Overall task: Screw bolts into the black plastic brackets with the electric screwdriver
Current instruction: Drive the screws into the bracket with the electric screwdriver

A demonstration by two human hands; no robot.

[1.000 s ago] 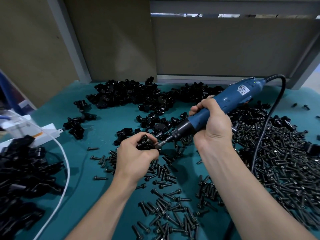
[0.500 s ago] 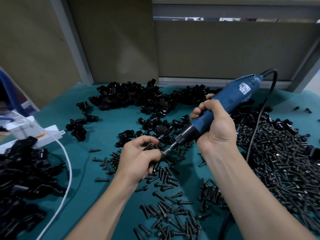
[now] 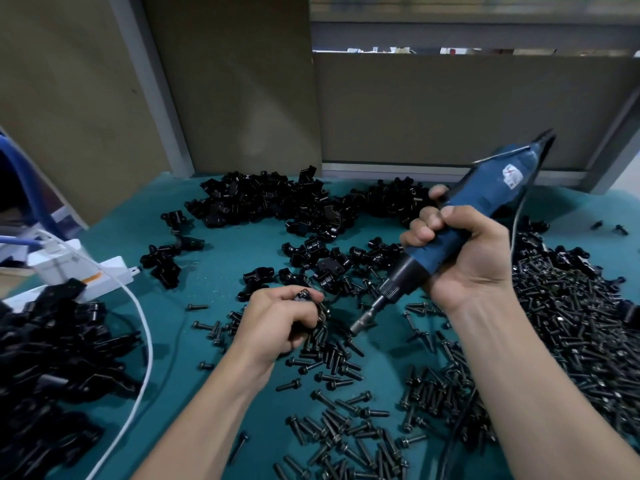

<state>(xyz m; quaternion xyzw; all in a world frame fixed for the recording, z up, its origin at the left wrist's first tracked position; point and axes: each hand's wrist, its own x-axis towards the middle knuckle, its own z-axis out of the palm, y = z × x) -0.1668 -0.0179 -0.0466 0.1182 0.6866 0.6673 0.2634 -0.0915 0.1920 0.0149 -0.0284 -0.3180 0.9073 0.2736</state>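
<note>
My right hand (image 3: 460, 258) grips the blue electric screwdriver (image 3: 485, 202), which tilts down to the left. Its bit tip (image 3: 356, 328) hangs just above loose bolts, a short gap right of my left hand. My left hand (image 3: 280, 323) curls round a small black plastic bracket (image 3: 304, 295), mostly hidden by the fingers. Loose black bolts (image 3: 332, 355) lie scattered under and in front of both hands. A heap of black brackets (image 3: 270, 199) lies at the back of the teal table mat (image 3: 221, 258).
A large pile of bolts (image 3: 568, 327) fills the right side. Another heap of black brackets (image 3: 45, 362) sits at the left edge, beside a white power strip (image 3: 86, 271) and a white cable (image 3: 145, 341). The screwdriver's black cord (image 3: 460, 420) runs down on the right. Panels wall off the back.
The screwdriver has pulled away from the bracket, its bit now apart from my left hand and its rear end raised. My left hand stays low over the bolts.
</note>
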